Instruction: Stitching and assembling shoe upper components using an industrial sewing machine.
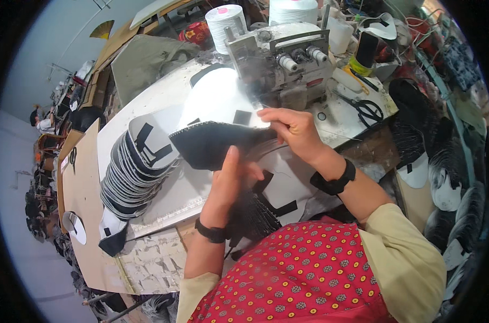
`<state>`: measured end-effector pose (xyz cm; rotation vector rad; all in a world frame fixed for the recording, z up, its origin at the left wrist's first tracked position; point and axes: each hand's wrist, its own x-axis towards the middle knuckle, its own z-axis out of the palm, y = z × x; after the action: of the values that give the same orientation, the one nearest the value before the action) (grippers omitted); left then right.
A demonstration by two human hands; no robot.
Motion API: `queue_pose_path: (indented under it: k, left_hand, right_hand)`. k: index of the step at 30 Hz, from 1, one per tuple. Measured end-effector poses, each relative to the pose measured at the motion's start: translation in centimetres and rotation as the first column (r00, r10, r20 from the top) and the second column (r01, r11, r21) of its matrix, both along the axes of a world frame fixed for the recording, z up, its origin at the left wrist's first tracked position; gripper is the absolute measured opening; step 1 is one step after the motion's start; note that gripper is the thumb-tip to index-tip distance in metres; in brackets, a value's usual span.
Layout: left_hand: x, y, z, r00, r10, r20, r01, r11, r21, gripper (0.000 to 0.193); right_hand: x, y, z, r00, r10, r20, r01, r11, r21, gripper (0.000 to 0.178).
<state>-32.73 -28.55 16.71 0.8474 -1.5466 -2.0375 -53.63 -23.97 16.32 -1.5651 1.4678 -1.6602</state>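
A curved fabric piece, white on its upper part [215,99] with a black lower panel and a stitched edge, lies under the sewing machine's head [287,70]. My right hand [295,132] pinches its right edge close to the machine, thumb and fingers closed on it. My left hand [228,183] is at the black panel's lower edge, one finger stretched up against it and the others spread to the right, somewhat blurred. To the left, a stack of nested white-and-black pieces [134,167] leans on the white table. More dark pieces [252,212] lie at my lap.
White thread cones [225,27] stand behind the machine. Black scissors [365,110] and a phone [367,49] are at its right. One loose piece [113,231] sits at the table's left front edge. Piles of dark and white pieces [449,183] fill the far right.
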Motion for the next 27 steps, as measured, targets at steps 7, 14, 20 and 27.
queue_pose_path:
  k: [7, 14, 20, 27]
  left_hand:
    - [-0.3, 0.2, -0.2, 0.981, 0.182, -0.073, -0.18, 0.983, 0.038, 0.054]
    - [-0.4, 0.7, -0.6, 0.955, 0.238, -0.175, -0.224, 0.97, 0.099, 0.059]
    - [0.1, 0.7, -0.9, 0.934, 0.219, -0.282, -0.183, 0.972, 0.15, 0.078]
    - [-0.1, 0.9, -0.1, 0.949, 0.205, -0.238, -0.194, 0.979, 0.067, 0.056]
  right_hand:
    - [0.8, 0.8, 0.7, 0.998, 0.069, -0.003, -0.069, 0.998, 0.004, 0.02]
    - [1.0, 1.1, 1.6, 0.99, 0.124, 0.063, -0.131, 0.983, 0.132, 0.019]
    - [0.8, 1.1, 1.3, 0.998, 0.051, -0.03, -0.051, 0.999, 0.008, 0.013]
    - [-0.7, 1.1, -0.2, 0.9, -0.259, -0.349, 0.195, 0.958, -0.21, 0.012]
